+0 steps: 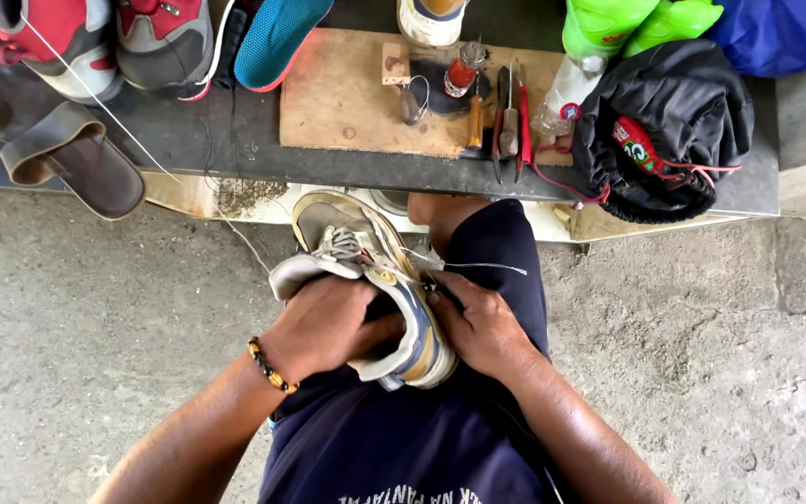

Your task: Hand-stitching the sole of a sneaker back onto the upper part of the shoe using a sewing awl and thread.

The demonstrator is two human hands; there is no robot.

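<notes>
Centre frame, on the lap: worn grey sneaker clamped by the left hand across its upper, beaded bracelet at the wrist. At 3 o'clock of the shoe, right hand pressing the sole edge, fingers curled against it; thin thread trailing away. Bare concrete floor open at 9 and 3 o'clock. At 12 o'clock, low bench edge blocking: wooden board with pliers, black bag, brown sandal, red shoes.
</notes>
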